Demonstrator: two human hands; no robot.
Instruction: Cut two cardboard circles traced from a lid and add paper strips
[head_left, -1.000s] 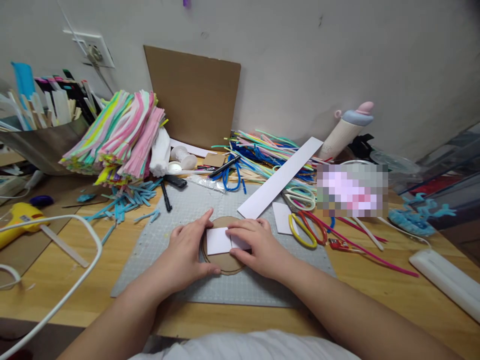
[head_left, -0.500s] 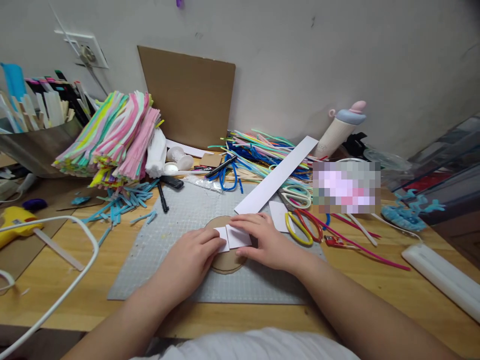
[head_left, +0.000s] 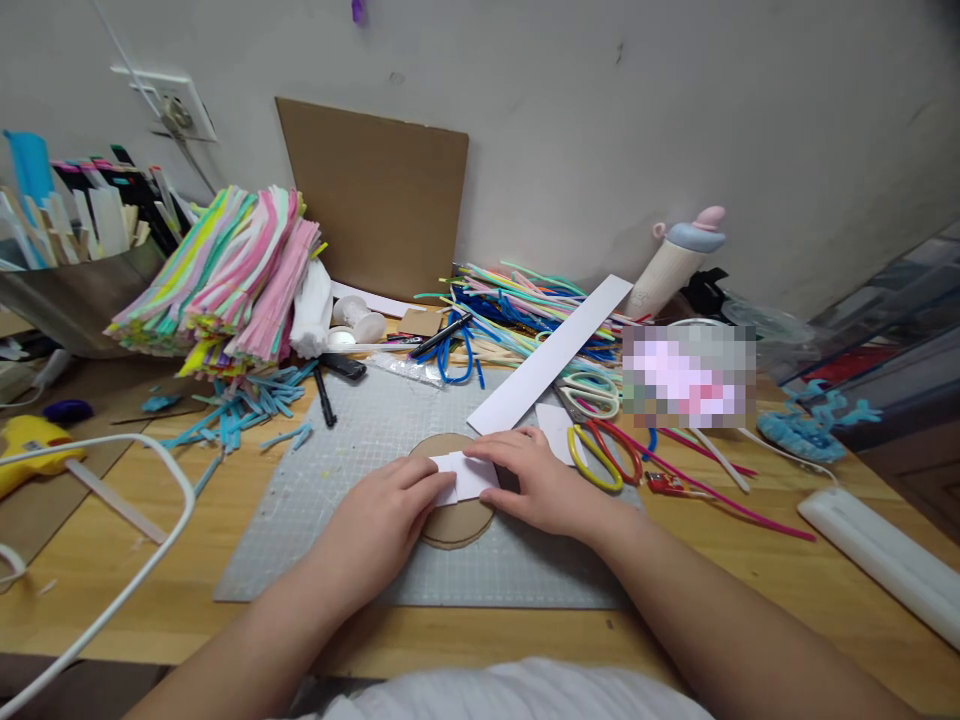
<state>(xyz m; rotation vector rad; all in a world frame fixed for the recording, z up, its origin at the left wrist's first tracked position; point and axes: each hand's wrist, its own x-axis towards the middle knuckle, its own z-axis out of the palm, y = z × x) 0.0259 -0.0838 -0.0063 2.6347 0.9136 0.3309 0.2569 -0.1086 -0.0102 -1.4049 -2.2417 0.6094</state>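
A round cardboard disc point(head_left: 457, 522) lies on a grey cutting mat point(head_left: 525, 575) in front of me. Two small pieces of white card rest across it, a left piece point(head_left: 447, 492) and a right piece point(head_left: 474, 478), with their inner edges meeting or slightly overlapping. My left hand point(head_left: 394, 510) is closed, its fingertips pressing the left piece down. The thumb and fingers of my right hand point(head_left: 536, 480) grip the right piece at its outer end. Parts of both pieces and of the disc's sides are hidden beneath my hands.
A long white strip point(head_left: 551, 350) lies behind my right hand, beside scissors with yellow and red handles point(head_left: 596, 460). Bundled pipe cleaners point(head_left: 225, 275) and a yellow glue gun point(head_left: 30, 450) are at left. A cardboard sheet point(head_left: 379, 190) leans on the wall.
The right piece of card has shifted left against the left piece, closing the thin gap between them. My right thumb has moved up slightly beside the card. My left hand stays about where it was.
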